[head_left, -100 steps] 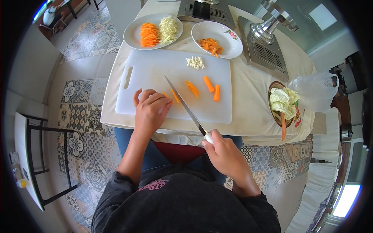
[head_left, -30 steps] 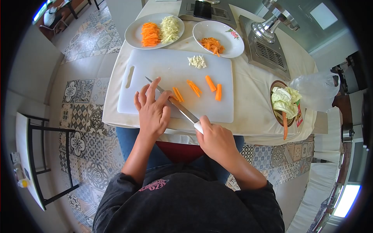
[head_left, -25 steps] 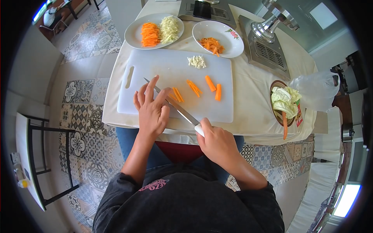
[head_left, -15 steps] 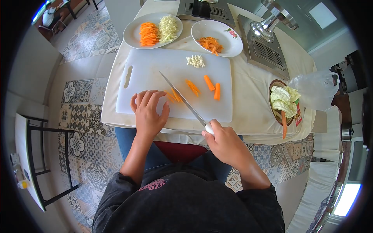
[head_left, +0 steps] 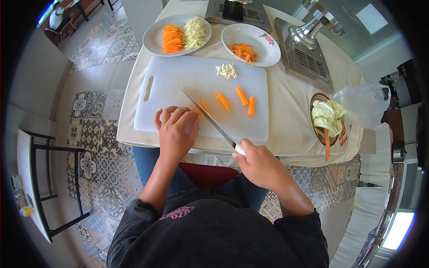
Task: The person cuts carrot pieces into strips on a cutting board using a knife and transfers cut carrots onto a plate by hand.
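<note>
**Just beyond the left hand (head_left: 175, 135): carrot piece (head_left: 193, 107)**

Lies on the cutting board (head_left: 166, 81), long axis roughly along the slanting knife (head_left: 211, 120); farther from the right hand (head_left: 255, 164), closed round the handle (head_left: 240, 149). Cannot tell if pinched by curled left fingers.

A long knife (head_left: 212, 123) slants between thin orange carrot strips (head_left: 203, 106) on the board (head_left: 170, 80).

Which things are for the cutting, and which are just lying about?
For the cutting:
- knife, in the right hand
- carrot strips, by the left hand
- thick carrot pieces
- white cutting board
- probably the plate of shredded vegetables

Just lying about, it seems:
- clear plastic bag
- metal stove on the right
- side table
</note>
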{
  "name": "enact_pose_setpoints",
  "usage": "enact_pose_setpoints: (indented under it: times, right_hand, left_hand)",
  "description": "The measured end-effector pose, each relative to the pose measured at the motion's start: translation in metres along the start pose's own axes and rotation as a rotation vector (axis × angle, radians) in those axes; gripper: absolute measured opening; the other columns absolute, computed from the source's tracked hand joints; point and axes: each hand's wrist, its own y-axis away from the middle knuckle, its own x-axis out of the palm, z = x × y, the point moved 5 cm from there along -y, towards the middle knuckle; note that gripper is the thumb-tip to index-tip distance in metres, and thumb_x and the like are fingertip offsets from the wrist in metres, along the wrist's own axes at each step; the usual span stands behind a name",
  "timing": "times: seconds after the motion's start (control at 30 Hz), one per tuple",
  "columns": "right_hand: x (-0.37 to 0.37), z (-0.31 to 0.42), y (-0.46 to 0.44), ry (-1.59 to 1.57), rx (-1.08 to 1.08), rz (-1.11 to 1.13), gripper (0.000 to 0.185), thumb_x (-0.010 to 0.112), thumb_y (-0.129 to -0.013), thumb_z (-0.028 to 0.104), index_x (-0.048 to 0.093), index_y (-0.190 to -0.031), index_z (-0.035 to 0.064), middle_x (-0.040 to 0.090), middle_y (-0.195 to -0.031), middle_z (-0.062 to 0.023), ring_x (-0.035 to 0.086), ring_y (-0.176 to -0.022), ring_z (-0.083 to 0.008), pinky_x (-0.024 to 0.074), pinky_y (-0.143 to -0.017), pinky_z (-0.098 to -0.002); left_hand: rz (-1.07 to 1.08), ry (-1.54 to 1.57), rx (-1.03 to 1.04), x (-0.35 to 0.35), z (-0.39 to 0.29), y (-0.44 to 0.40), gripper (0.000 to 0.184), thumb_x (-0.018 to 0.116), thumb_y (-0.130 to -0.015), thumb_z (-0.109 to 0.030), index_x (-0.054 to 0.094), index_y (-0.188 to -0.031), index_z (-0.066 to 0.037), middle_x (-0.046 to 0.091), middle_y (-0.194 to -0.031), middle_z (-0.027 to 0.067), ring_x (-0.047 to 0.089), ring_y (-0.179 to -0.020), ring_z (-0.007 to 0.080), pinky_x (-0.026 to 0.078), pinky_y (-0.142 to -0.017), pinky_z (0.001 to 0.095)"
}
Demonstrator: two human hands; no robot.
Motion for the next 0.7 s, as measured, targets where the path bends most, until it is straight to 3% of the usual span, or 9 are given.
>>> enact_pose_setpoints:
  times: [0.3,0.7]
  right_hand:
    - [0.005,-0.006,0.011,-0.070,-0.005,0.008,0.029,0.054,-0.097,0.021,0.048,-0.092,-0.0071,0.061,-0.073,-0.0349,0.061,-0.073,-0.0524,0.0467,-0.066,-0.0562]
    - [0.009,-0.002,0.000,0.062,-0.073,-0.071,0.027,0.055,-0.097,0.023,0.045,-0.093,-0.0019,0.060,-0.061,-0.0240,0.062,-0.062,-0.0455,0.0470,-0.059,-0.0546]
  left_hand:
    - [-0.061,-0.026,-0.064,0.002,0.003,0.001,0.017,0.077,-0.076,-0.015,0.072,-0.092,-0.017,0.070,-0.095,-0.0045,0.060,-0.104,0.0192,0.029,-0.106,0.0481]
    - [-0.048,-0.038,-0.028,-0.001,0.000,0.002,0.013,0.075,-0.079,-0.015,0.074,-0.091,-0.018,0.070,-0.098,-0.0068,0.059,-0.104,0.0177,0.028,-0.106,0.0488]
